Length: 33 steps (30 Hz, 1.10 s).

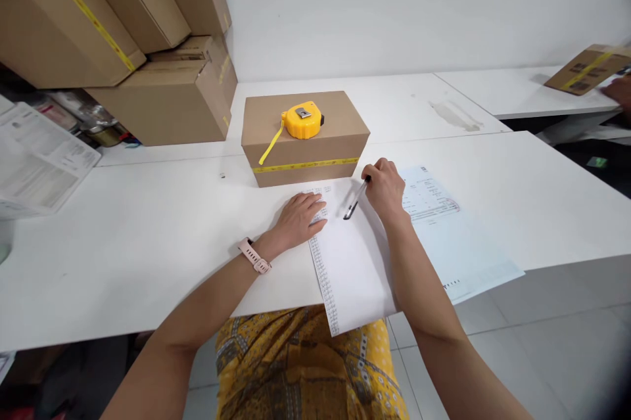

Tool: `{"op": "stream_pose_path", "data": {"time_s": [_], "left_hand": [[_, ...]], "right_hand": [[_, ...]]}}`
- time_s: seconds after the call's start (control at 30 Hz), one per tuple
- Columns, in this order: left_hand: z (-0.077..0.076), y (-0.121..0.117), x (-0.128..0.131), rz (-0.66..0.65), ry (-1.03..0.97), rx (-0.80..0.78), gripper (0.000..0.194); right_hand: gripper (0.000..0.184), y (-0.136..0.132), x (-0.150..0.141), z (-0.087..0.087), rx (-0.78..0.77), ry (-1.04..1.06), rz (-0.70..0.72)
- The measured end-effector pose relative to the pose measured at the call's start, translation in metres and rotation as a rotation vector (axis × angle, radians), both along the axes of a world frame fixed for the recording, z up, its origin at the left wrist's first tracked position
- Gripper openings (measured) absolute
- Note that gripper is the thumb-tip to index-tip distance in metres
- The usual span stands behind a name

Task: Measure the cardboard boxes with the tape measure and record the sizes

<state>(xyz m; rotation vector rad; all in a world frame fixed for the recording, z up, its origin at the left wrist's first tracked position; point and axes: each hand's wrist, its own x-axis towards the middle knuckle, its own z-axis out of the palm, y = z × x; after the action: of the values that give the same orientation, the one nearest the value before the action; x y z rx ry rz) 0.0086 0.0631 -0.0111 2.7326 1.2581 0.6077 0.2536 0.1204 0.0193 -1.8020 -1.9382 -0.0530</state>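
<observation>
My left hand [297, 219] lies flat with its fingers stretched over the upper left edge of a white sheet of paper [352, 269], which has handwriting down its left margin. A pen [355, 200] with a clear barrel and dark ends is pinched in my right hand [387, 186], above the upper right of the sheet. Just beyond both hands stands a closed cardboard box [305, 173] with yellow printed tape round it. On top of that box rests a yellow tape measure [302, 121], its blade hanging a little over the front edge.
A pale blue printed sheet [458, 242] lies right of my right forearm, overhanging the table edge. Stacked cartons [167, 101] fill the back left. Printed papers in plastic [42, 163] stand at far left. Another person's hand [620, 94] is beside a taped box [584, 70] at far right.
</observation>
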Motion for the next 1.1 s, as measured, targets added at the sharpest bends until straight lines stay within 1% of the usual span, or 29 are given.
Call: {"op": "stream_pose_path", "data": {"time_s": [0.1, 0.17, 0.2, 0.27, 0.33, 0.37, 0.4, 0.47, 0.53, 0.57, 0.63, 0.67, 0.77, 0.8, 0.87, 0.9, 0.93, 0.97, 1.0, 1.07, 1.1], "left_hand": [[-0.001, -0.001, 0.001, -0.01, -0.06, 0.071, 0.027], [0.004, 0.0, 0.001, 0.024, -0.157, 0.191, 0.018], [0.009, 0.001, 0.0, 0.062, -0.216, 0.273, 0.015], [0.026, 0.007, 0.0, 0.159, -0.331, 0.447, 0.011], [0.051, 0.018, -0.001, 0.252, -0.423, 0.566, 0.009], [0.065, 0.025, 0.0, 0.293, -0.458, 0.587, 0.014], [0.08, 0.034, 0.001, 0.333, -0.484, 0.577, 0.022], [0.107, 0.051, 0.003, 0.406, -0.504, 0.477, 0.044], [0.126, 0.068, 0.006, 0.466, -0.495, 0.291, 0.063], [0.133, 0.075, 0.007, 0.489, -0.483, 0.191, 0.066], [0.139, 0.087, 0.008, 0.523, -0.457, 0.046, 0.063], [0.14, 0.09, 0.008, 0.536, -0.457, 0.018, 0.059], [0.14, 0.087, 0.007, 0.502, -0.561, 0.023, 0.051], [0.14, 0.082, 0.007, 0.467, -0.607, 0.014, 0.05], [0.142, 0.066, 0.008, 0.352, -0.683, -0.074, 0.049], [0.144, 0.057, 0.009, 0.283, -0.703, -0.145, 0.049], [0.147, 0.047, 0.011, 0.22, -0.715, -0.217, 0.049], [0.15, 0.038, 0.013, 0.161, -0.726, -0.284, 0.049], [0.152, 0.03, 0.014, 0.117, -0.731, -0.336, 0.05], [0.157, 0.019, 0.017, 0.077, -0.732, -0.382, 0.05], [0.158, 0.016, 0.017, 0.071, -0.738, -0.389, 0.05]], "right_hand": [[0.029, 0.004, 0.002, -0.005, -0.122, -0.061, 0.035], [0.029, 0.005, 0.001, -0.008, -0.143, -0.07, 0.044], [0.03, 0.005, 0.0, -0.009, -0.134, -0.064, 0.032], [0.034, 0.006, -0.001, -0.01, -0.102, -0.038, -0.009], [0.036, 0.006, -0.003, -0.011, -0.063, -0.002, -0.046], [0.037, 0.007, -0.003, -0.012, -0.041, 0.016, -0.059], [0.037, 0.007, -0.004, -0.013, -0.017, 0.034, -0.069], [0.038, 0.009, -0.004, -0.015, 0.03, 0.067, -0.082], [0.037, 0.011, -0.004, -0.017, 0.07, 0.094, -0.085], [0.036, 0.012, -0.003, -0.018, 0.087, 0.106, -0.085], [0.035, 0.013, -0.003, -0.021, 0.115, 0.131, -0.084], [0.034, 0.014, -0.002, -0.021, 0.13, 0.148, -0.085], [0.036, 0.011, -0.004, -0.018, 0.242, 0.247, -0.091], [0.036, 0.009, -0.005, -0.014, 0.31, 0.304, -0.088], [0.035, 0.002, -0.012, 0.001, 0.441, 0.454, -0.056], [0.033, -0.002, -0.016, 0.012, 0.473, 0.546, -0.02], [0.031, -0.006, -0.021, 0.024, 0.463, 0.646, 0.031], [0.028, -0.011, -0.025, 0.039, 0.397, 0.749, 0.102], [0.026, -0.015, -0.03, 0.054, 0.288, 0.865, 0.171], [0.03, -0.021, -0.038, 0.082, -0.013, 1.063, 0.307], [0.034, -0.023, -0.041, 0.094, -0.132, 1.127, 0.357]]}}
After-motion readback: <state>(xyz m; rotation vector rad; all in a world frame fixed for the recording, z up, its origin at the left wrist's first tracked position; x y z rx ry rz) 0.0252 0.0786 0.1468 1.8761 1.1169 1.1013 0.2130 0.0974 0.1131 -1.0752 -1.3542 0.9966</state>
